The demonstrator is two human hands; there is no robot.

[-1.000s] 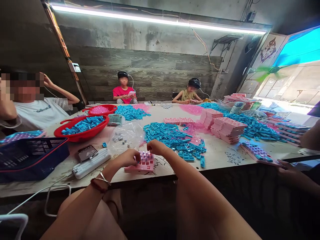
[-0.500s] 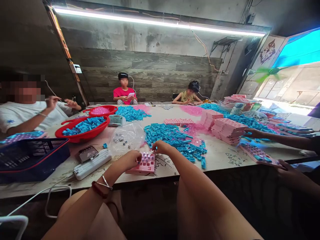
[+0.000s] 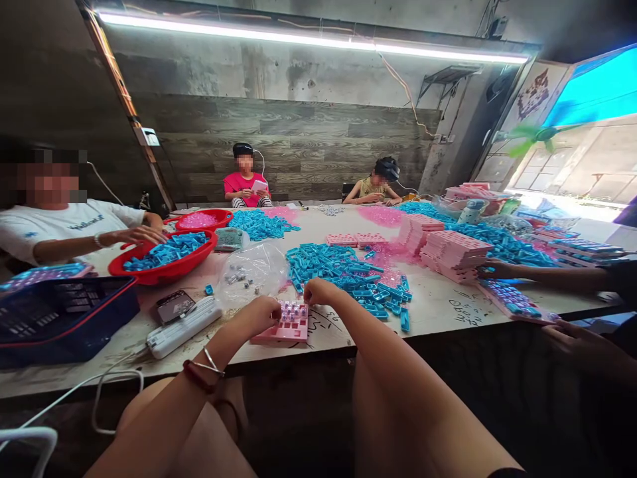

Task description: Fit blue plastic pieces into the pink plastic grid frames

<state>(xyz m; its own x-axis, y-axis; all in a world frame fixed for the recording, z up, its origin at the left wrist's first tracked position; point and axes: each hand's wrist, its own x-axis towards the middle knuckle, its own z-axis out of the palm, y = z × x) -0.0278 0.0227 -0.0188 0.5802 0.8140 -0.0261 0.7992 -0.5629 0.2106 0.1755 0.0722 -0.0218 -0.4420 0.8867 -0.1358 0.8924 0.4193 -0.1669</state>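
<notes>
A pink tray with square holes [image 3: 286,334] lies flat at the table's near edge, and small shiny cubes [image 3: 293,309] fill its far rows. My left hand [image 3: 265,315] rests at the tray's left side, its fingers closed; whatever sits between them is too small to name. At the far right corner of the tray is my right hand [image 3: 318,293], curled with fingertips down near the cubes. Its fingertips are partly hidden. Just beyond lies a heap of blue plastic pieces [image 3: 331,269]. A clear plastic bag [image 3: 253,269] with a few loose cubes lies behind my left hand.
On the left stand a dark blue basket [image 3: 64,325], a white power strip [image 3: 184,325] and a red bowl [image 3: 164,269] of blue pieces. Stacks of pink trays [image 3: 455,252] rise at right. A co-worker's hands hold a filled tray [image 3: 515,302] there. More people sit around the table.
My hands stay almost in place over the pink tray. The co-worker at left has lowered a hand into the red bowl. The co-worker's tray at right has shifted slightly.
</notes>
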